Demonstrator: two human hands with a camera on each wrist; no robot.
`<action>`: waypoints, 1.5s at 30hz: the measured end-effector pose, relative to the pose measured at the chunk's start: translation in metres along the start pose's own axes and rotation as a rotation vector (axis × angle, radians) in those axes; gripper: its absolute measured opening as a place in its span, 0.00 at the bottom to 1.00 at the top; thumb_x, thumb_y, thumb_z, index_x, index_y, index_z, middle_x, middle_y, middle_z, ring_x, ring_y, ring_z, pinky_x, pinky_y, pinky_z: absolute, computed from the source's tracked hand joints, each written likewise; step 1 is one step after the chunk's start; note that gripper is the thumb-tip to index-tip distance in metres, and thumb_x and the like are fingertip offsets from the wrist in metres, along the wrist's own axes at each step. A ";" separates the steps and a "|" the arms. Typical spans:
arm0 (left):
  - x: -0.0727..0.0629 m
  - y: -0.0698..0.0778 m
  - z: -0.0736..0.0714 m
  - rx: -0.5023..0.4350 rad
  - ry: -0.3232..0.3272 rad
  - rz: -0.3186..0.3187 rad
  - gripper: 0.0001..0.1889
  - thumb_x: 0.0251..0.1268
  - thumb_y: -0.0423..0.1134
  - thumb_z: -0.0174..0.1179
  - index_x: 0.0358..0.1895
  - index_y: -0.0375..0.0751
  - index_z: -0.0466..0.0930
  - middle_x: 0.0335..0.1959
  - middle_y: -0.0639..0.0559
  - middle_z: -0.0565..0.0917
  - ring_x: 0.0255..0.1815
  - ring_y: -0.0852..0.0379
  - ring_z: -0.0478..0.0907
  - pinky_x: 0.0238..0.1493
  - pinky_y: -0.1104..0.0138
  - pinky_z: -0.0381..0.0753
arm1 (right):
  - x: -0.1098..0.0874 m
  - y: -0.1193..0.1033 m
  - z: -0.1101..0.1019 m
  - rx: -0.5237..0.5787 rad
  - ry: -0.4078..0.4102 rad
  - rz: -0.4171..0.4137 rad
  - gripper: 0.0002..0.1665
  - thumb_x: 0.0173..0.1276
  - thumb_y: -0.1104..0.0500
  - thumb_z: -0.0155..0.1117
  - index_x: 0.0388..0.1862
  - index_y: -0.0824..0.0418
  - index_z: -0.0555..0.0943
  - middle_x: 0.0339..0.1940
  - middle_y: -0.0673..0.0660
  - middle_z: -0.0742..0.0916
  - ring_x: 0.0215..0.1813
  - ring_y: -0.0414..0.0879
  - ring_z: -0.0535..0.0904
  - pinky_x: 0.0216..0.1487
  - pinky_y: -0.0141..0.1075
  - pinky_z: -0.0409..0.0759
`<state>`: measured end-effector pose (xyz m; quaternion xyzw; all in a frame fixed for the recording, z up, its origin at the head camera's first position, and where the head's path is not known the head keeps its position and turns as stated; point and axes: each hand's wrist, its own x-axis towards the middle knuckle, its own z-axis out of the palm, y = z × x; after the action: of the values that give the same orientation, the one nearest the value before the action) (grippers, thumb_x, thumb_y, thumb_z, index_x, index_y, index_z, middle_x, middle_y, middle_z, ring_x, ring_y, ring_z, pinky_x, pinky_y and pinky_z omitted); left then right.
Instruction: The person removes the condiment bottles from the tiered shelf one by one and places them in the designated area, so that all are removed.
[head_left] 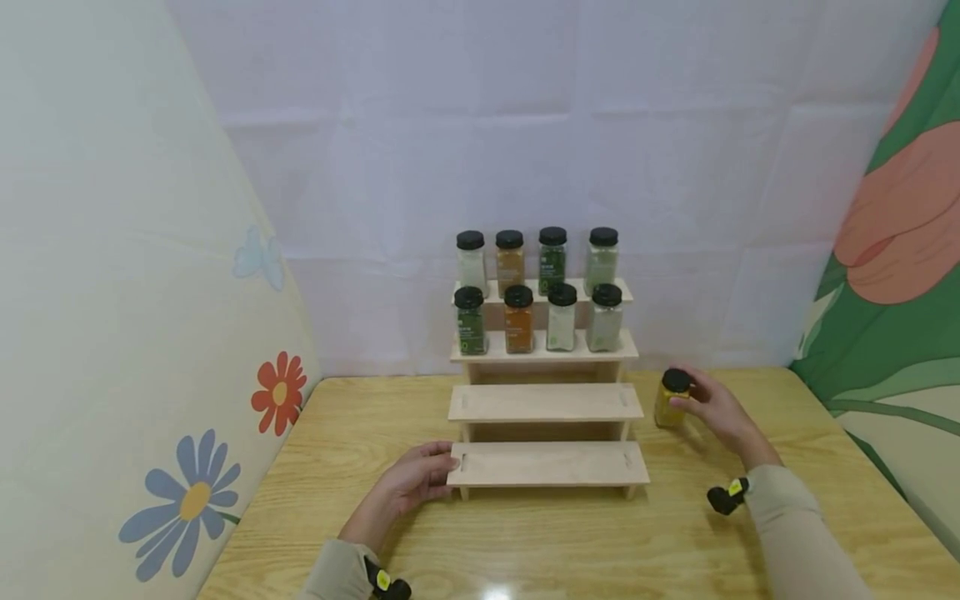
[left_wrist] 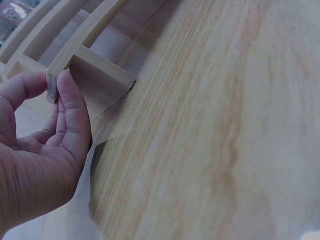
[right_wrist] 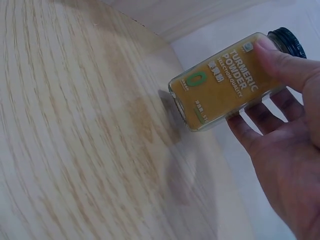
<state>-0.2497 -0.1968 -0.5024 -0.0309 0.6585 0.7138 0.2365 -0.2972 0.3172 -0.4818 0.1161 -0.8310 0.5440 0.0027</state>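
In the head view a four-step wooden spice rack (head_left: 547,463) stands on the table. My left hand (head_left: 420,477) pinches the left end of its lowest step between thumb and fingers, as the left wrist view confirms with the hand (left_wrist: 50,130) at the board's end. To the right of the rack, my right hand (head_left: 716,408) holds a jar of turmeric powder (head_left: 670,410) with a black lid. The right wrist view shows the turmeric jar (right_wrist: 220,82) gripped near its lid by the thumb and fingers; whether its base touches the table cannot be told.
Several black-lidded spice jars stand on the two upper steps, among them an orange-brown jar (head_left: 519,325) and a green jar (head_left: 552,265). The two lower steps show bare wood. A white cloth (head_left: 405,167) hangs behind the wooden table (head_left: 547,550), and flower-printed panels flank it.
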 end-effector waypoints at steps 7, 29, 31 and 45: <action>0.000 0.000 0.001 0.002 0.002 -0.002 0.29 0.70 0.34 0.62 0.69 0.30 0.63 0.41 0.51 0.87 0.37 0.59 0.85 0.34 0.66 0.83 | -0.002 0.007 0.000 0.013 0.002 0.015 0.43 0.73 0.56 0.66 0.80 0.66 0.58 0.78 0.73 0.62 0.75 0.71 0.61 0.55 0.24 0.74; 0.000 0.003 0.002 0.004 0.009 -0.006 0.31 0.69 0.34 0.62 0.71 0.28 0.61 0.41 0.52 0.87 0.37 0.59 0.85 0.34 0.67 0.83 | 0.001 -0.005 -0.012 -0.032 -0.039 0.049 0.44 0.76 0.52 0.62 0.81 0.66 0.54 0.76 0.74 0.64 0.74 0.72 0.62 0.69 0.61 0.65; 0.000 0.003 0.002 0.001 0.011 -0.007 0.31 0.70 0.34 0.62 0.71 0.28 0.61 0.41 0.52 0.87 0.37 0.59 0.85 0.34 0.67 0.83 | 0.004 -0.015 -0.015 -0.022 -0.041 0.034 0.43 0.78 0.51 0.60 0.81 0.66 0.54 0.76 0.73 0.65 0.74 0.68 0.62 0.70 0.59 0.65; -0.001 0.002 0.001 -0.012 -0.005 0.001 0.29 0.69 0.34 0.62 0.69 0.29 0.63 0.41 0.52 0.87 0.37 0.59 0.84 0.33 0.68 0.83 | 0.035 -0.087 -0.021 -0.007 -0.014 -0.056 0.40 0.79 0.50 0.58 0.80 0.65 0.56 0.74 0.69 0.70 0.72 0.63 0.67 0.73 0.60 0.62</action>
<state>-0.2494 -0.1958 -0.4997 -0.0302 0.6536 0.7181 0.2374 -0.3170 0.2967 -0.3900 0.1430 -0.8295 0.5398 0.0124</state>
